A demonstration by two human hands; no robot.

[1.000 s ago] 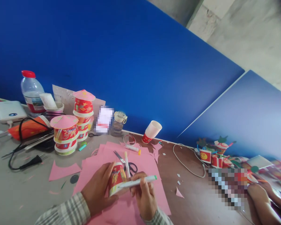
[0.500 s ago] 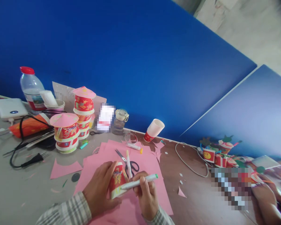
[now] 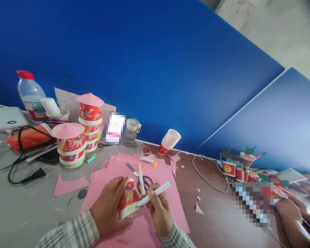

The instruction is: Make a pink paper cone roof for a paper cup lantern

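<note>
My left hand is wrapped around a red-and-white printed paper cup, which leans over pink paper sheets. Yellow-green marks show on the cup's pale band near its rim. In my right hand a white marker with a green end is pinched, its tip at that band. A second, yellow-ended marker stands out just behind my right fingers; its lower end is hidden, so I cannot tell if they hold it. Dark-handled scissors lie on the paper behind.
Cup towers with pink cone roofs stand left, near a plug and a red-capped bottle. At the back are a phone, a water bottle and stacked cups. Another person's hands are at right.
The marker in my right hand has tilted more steeply, and its tip has shifted slightly along the cup's band. My left hand keeps its grip. The whole view has shifted a little.
</note>
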